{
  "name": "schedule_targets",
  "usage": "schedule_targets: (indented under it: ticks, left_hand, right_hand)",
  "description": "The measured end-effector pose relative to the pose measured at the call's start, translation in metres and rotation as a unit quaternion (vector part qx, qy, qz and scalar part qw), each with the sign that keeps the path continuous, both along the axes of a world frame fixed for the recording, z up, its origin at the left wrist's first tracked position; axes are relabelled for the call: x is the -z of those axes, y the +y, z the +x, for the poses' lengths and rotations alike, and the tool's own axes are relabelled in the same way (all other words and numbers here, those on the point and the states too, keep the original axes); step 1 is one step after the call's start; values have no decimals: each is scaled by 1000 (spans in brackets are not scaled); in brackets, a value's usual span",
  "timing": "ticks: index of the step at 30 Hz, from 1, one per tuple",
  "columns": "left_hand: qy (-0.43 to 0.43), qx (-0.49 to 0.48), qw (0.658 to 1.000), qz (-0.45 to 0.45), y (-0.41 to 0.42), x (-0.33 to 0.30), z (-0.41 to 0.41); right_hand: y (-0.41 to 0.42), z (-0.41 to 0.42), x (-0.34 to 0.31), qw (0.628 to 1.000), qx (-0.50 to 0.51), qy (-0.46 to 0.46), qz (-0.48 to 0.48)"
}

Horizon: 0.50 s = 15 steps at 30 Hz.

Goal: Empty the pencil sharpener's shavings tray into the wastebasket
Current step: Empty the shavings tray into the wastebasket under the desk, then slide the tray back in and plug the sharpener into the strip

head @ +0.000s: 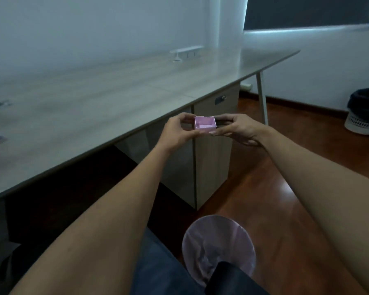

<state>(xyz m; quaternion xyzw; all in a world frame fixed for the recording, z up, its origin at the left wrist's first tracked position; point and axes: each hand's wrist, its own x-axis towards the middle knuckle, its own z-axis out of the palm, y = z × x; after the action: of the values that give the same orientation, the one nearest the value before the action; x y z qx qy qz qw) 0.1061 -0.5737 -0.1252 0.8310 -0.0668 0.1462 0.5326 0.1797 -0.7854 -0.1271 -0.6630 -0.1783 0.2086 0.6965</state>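
Note:
A small pink shavings tray (205, 124) is held upright in the air in front of the desk edge, its open top facing me; it looks empty inside. My left hand (178, 130) pinches its left side. My right hand (235, 128) grips its right side, and a dark object, partly hidden, shows between those fingers behind the tray. A wastebasket lined with a pink bag (218, 248) stands on the floor below my arms, near my legs.
A long grey desk (94, 103) runs along the left, with a cabinet (213, 158) under it. A second bin with a black bag (363, 111) stands at the far right wall. The floor is polished wood.

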Motion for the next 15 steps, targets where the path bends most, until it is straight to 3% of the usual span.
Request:
schedule_targets:
  ticks: [5,15]
  left_hand:
    - [-36,-8,999,8,24,-57,-2]
    - [-66,-56,996,2,105,-122,-38]
  right_hand:
    - [27,4,-53,998,-22,-40,45]
    - [118,-13,-120,988,-80,-125,44]
